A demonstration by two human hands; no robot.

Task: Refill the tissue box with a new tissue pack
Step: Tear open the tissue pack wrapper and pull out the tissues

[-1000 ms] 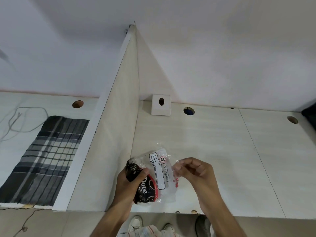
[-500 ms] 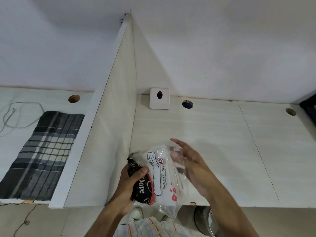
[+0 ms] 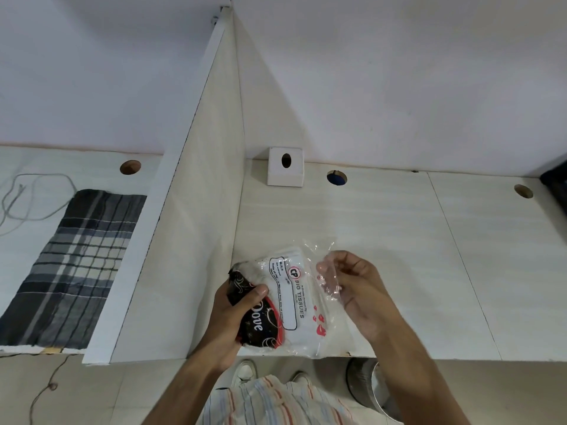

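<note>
Pale bench (image 3: 383, 228): tissue pack (image 3: 294, 299) being clamped by left hand (image 3: 233, 314) while right hand (image 3: 352, 283) is pinching its wrapper (image 3: 329, 280) open, tissue box (image 3: 285, 167) behind.

Near edge: we hold the tissue pack (image 3: 288, 299) over the desk (image 3: 383, 240).
Back, against wall: tissue box (image 3: 285, 167).
Left: divider (image 3: 196, 228), cloth (image 3: 70, 268) beyond it.

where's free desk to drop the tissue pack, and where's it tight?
Bare desk runs from the hands back to the white tissue box and right past the seam to the far cable hole. Tight spots: the front-left corner by the divider, where the left hand and right hand hold the tissue pack.
</note>
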